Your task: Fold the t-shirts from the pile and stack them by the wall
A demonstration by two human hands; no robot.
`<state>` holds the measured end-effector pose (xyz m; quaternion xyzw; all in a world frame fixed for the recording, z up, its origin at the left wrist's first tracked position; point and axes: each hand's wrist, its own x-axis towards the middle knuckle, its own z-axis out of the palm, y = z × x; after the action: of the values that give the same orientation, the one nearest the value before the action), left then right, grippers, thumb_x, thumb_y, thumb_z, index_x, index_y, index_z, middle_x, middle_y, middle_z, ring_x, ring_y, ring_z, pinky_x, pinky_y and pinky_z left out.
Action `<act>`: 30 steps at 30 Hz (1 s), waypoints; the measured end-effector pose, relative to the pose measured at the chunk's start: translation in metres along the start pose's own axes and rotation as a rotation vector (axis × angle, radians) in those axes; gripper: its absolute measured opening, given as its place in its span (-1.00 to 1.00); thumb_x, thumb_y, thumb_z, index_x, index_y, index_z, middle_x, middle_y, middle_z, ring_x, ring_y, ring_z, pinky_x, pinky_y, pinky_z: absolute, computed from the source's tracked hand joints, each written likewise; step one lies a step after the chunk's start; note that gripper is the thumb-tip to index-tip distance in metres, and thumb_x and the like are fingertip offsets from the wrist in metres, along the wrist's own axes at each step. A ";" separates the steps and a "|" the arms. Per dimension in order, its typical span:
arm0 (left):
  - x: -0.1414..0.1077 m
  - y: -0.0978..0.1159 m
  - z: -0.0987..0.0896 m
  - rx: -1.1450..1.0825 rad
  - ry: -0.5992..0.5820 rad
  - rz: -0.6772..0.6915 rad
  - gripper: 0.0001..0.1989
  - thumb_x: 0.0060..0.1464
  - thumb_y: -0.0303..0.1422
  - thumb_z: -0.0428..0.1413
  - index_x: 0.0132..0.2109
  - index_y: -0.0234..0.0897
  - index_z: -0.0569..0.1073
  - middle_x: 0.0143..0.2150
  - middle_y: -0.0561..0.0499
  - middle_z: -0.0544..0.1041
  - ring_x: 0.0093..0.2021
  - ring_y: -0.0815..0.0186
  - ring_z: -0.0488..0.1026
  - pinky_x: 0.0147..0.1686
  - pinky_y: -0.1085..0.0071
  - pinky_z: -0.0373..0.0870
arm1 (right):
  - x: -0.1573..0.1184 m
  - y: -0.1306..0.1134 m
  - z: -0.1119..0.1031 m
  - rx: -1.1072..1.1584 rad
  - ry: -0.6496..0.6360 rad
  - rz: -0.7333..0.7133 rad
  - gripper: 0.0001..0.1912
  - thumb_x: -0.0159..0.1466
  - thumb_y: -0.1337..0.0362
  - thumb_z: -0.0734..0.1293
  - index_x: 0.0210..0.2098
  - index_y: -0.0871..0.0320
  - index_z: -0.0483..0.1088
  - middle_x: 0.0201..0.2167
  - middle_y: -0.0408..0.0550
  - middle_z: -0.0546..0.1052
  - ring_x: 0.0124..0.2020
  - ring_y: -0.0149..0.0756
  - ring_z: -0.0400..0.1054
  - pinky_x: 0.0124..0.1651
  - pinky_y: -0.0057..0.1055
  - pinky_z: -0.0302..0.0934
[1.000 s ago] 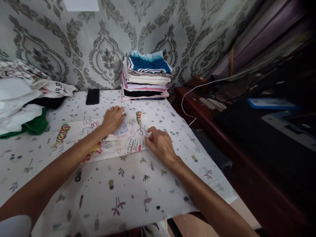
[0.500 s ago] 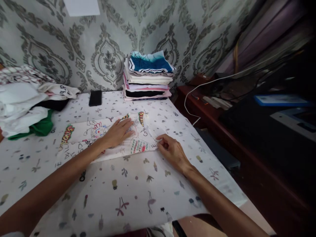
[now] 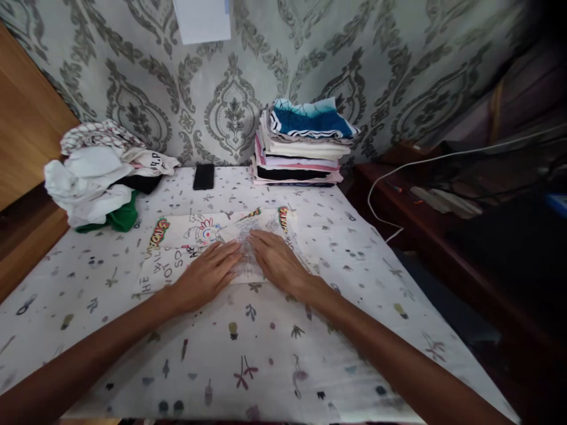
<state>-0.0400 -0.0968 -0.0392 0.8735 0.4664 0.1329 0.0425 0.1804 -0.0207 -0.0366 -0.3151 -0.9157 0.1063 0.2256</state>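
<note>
A cream cloth [image 3: 172,260] with colourful lettering and drawings lies folded into a long flat strip on the patterned white sheet [image 3: 266,366]. My left hand [image 3: 206,274] rests palm down on its lower middle, fingers extended. Flat on the cloth just to the right is my right hand [image 3: 279,262], its fingertips close to those of my left. Neither hand grips anything. Parts of the print are covered by both hands.
Behind the cloth stands a stack of folded clothes [image 3: 305,150], a blue one on top. A black phone [image 3: 204,177] lies left of it. Loose clothes [image 3: 97,183] are heaped at the left. A white cable [image 3: 376,189] crosses the dark red furniture [image 3: 425,221] at the right.
My right hand has moved from the cloth's right end inward onto its middle, and its fingers have straightened. My left hand has slid toward the near edge. The view has turned left.
</note>
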 end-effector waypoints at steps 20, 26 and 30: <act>0.014 -0.031 -0.021 -0.224 0.096 -0.306 -0.73 0.26 -0.13 -0.01 -0.15 -0.23 0.42 -0.17 -0.09 0.51 -0.10 0.11 0.42 -0.06 0.16 0.37 | 0.072 0.046 -0.009 -0.184 -0.125 0.414 -0.61 0.38 0.38 0.14 0.15 0.20 0.38 0.04 0.19 0.44 0.03 -0.07 0.36 0.03 -0.25 0.23; 0.045 -0.041 -0.013 -0.207 0.088 -0.409 -0.78 0.22 -0.20 -0.01 -0.10 -0.22 0.38 -0.17 -0.09 0.49 -0.12 0.12 0.42 -0.10 0.21 0.34 | 0.044 0.068 -0.018 -0.109 -0.076 0.590 -0.77 0.38 0.35 0.18 -0.10 0.17 0.46 -0.08 0.08 0.52 -0.06 -0.19 0.40 -0.01 -0.35 0.22; 0.066 -0.052 -0.010 -0.091 0.016 -0.514 -0.81 0.15 -0.20 0.03 -0.21 -0.22 0.37 -0.19 -0.10 0.47 -0.12 0.09 0.41 -0.16 0.24 0.30 | 0.048 0.067 -0.013 -0.102 -0.051 0.616 -0.89 0.31 0.28 0.29 -0.23 0.13 0.45 -0.13 0.03 0.54 -0.07 -0.19 0.39 -0.08 -0.36 0.20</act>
<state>-0.0495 -0.0135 -0.0274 0.7223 0.6670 0.1454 0.1106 0.1884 0.0627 -0.0311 -0.5857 -0.7868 0.1316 0.1434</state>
